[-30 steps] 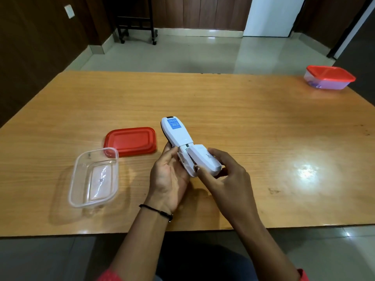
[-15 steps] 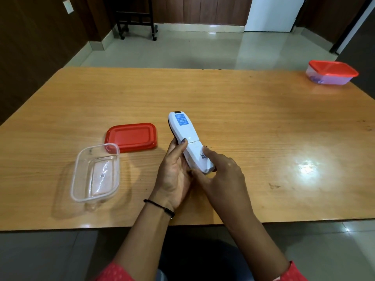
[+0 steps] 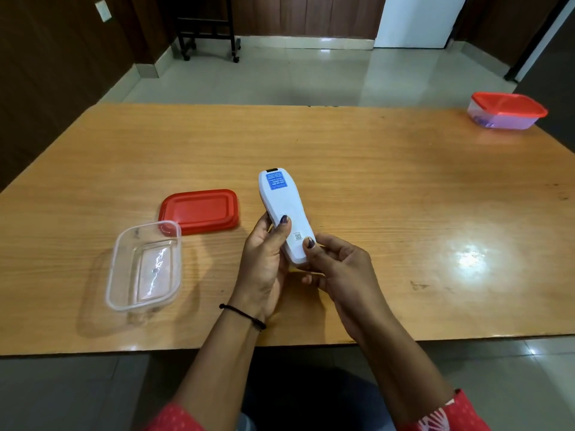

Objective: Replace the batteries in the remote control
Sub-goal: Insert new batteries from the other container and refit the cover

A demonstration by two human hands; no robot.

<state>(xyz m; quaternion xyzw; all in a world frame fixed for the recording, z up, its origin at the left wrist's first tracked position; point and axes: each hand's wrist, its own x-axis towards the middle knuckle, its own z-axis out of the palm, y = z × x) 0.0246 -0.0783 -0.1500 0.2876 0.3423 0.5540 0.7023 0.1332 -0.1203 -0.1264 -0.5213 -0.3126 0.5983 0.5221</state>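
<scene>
A white remote control (image 3: pixel 284 209) is held back-side up above the wooden table (image 3: pixel 373 188), a blue label near its far end. Its battery cover is flush with the body, a small square code printed on it. My left hand (image 3: pixel 266 262) grips the remote from the left, thumb pressed on its back. My right hand (image 3: pixel 337 269) holds the near end, thumb on the cover's lower edge. No batteries are visible.
A clear plastic container (image 3: pixel 144 265) stands open at the left, with its red lid (image 3: pixel 199 211) lying just behind it. A second container with a red lid on (image 3: pixel 505 115) sits at the far right corner. The table's front edge runs under my forearms.
The battery cover, lifted off at an angle a second ago, has been slid onto the remote and now sits flush. Both hands stayed on the remote.
</scene>
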